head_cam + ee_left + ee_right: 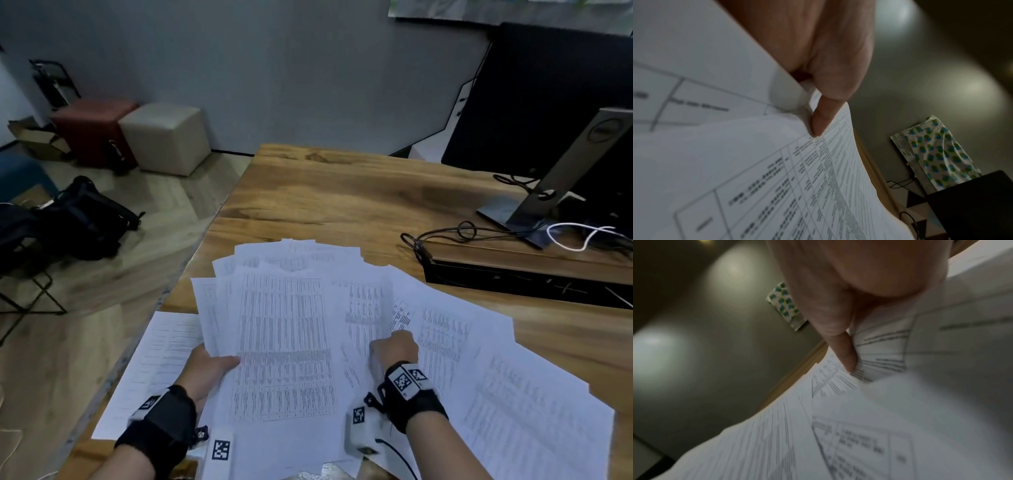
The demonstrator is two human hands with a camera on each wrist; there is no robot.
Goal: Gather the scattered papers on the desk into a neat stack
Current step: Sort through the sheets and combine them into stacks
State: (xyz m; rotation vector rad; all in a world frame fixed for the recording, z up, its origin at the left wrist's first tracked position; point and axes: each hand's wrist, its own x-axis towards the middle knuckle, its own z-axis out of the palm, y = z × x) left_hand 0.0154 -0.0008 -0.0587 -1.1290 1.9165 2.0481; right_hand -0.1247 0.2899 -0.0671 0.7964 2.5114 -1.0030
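White printed papers (284, 335) lie fanned over the near part of the wooden desk (342, 192). My left hand (209, 368) grips the left edge of a loose bundle of sheets, thumb on top of a sheet printed with a table (818, 186). My right hand (394, 346) pinches several sheets (879, 353) near the middle of the spread, thumb pressed onto them; its other fingers are hidden under the paper. More sheets (534, 404) spread to the right. One sheet (161, 356) lies flat at the desk's left edge.
A monitor on a silver stand (561, 171) and a black bar with cables (513, 274) occupy the right rear of the desk. On the floor to the left are a black bag (85, 219), a beige pouf (168, 137) and a red pouf (92, 130).
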